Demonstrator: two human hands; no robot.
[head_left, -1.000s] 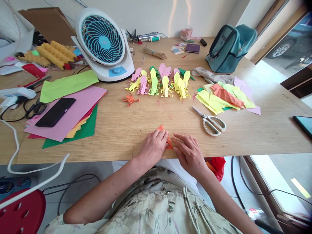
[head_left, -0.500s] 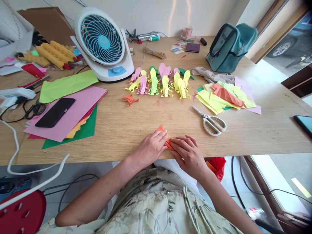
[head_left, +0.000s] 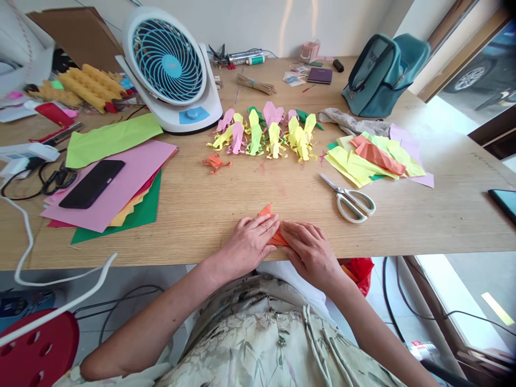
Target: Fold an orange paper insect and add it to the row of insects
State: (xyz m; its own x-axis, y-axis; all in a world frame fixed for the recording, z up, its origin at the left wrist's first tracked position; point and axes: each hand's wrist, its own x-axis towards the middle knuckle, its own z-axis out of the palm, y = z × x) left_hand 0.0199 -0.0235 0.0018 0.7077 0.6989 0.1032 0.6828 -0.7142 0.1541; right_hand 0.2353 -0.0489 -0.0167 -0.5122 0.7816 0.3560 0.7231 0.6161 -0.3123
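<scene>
A piece of folded orange paper lies on the wooden desk near its front edge, mostly covered by my hands. My left hand rests across it, fingers together and pressing it down; an orange tip pokes out above the fingers. With fingers close together, my right hand holds the paper's right side. Beyond my right hand lie scissors with white handles, blades partly apart. Folded paper figures in pink, yellow and green stand in a cluster farther back. A small orange paper figure sits apart at their left.
To the left, a black phone lies on stacked coloured sheets. A white fan stands behind them. Loose coloured paper is piled at right, before a grey cloth and teal bag. A white cable hangs at front left.
My right hand has shifted slightly left on the orange paper, and more of the paper's lower part shows between my hands. The left hand stays pressed on it.
</scene>
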